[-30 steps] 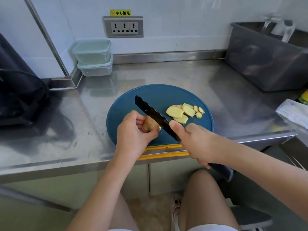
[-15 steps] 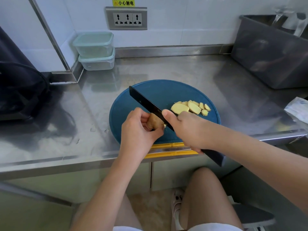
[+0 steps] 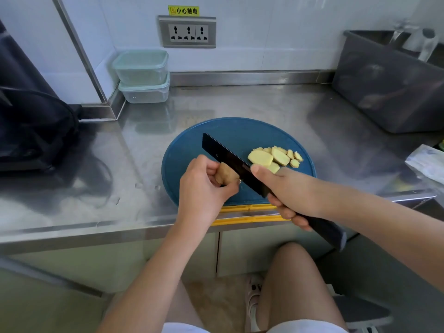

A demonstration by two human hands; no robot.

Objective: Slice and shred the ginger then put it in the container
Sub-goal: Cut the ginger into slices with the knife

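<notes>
Gripping the unsliced piece of ginger (image 3: pixel 225 174), the left hand (image 3: pixel 200 188) curls its fingers and thumb round it over the near left part of the round blue cutting board (image 3: pixel 240 129). Whether the piece rests on the board or sits just above it cannot be told. The right hand (image 3: pixel 292 192) wraps round the dark handle of the knife (image 3: pixel 227 155), with one finger stretched forward onto the blade. The black blade runs diagonally from near right to far left, and its left face lies against the cut end of the ginger.

A small heap of pale yellow ginger slices (image 3: pixel 274 157) lies on the board just right of the blade. They overlap one another, with the smaller bits at the right end. The board sits at the front edge of the steel worktop (image 3: pixel 252 102), above a yellow strip (image 3: pixel 247 209) on that edge.

Two clear containers (image 3: pixel 141 75) with pale green lids stand stacked in the far left corner against the wall, well apart from the board. Above them on the wall are a triple socket (image 3: pixel 187 32) and a yellow warning label (image 3: pixel 183 10). A grey bin (image 3: pixel 384 97) stands at the far right, a black bag (image 3: pixel 33 131) at the left, and a white packet (image 3: pixel 427 164) at the right edge.
</notes>
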